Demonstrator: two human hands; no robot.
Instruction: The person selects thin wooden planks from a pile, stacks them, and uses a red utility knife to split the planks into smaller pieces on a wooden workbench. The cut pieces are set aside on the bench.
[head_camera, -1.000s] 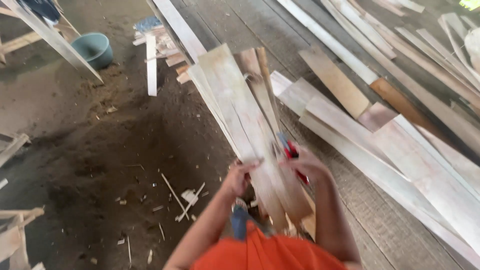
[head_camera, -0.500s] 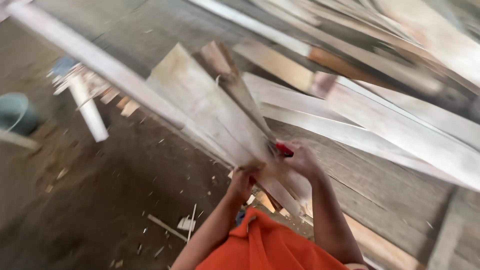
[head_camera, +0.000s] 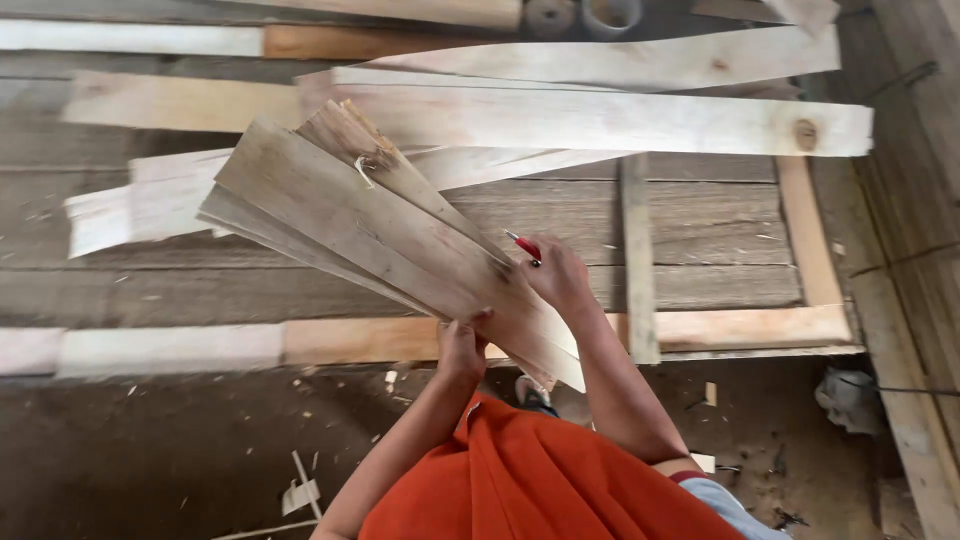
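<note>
Since the earlier frames the view has swung from the dirt floor and loose boards onto a wooden platform (head_camera: 700, 230), and the bundle of planks (head_camera: 370, 230) now lies across it rather than pointing away from the person. Its long axis runs diagonally, from the near end at lower right, by the hands, to the splintered far end at upper left; the planks fan out slightly toward that end. The left hand (head_camera: 462, 345) is closed on the lower edge of the bundle near its near end. The right hand (head_camera: 558, 278) grips the upper edge, and a red-handled tool (head_camera: 524, 246) juts from its fingers toward the upper left; its kind cannot be told. Long pale boards (head_camera: 600, 120) lie crosswise on the platform behind the bundle. An orange cloth (head_camera: 540, 480) covers the person's front at the bottom edge. Wood chips (head_camera: 300, 490) dot the dirt floor (head_camera: 150, 450) at lower left.
</note>
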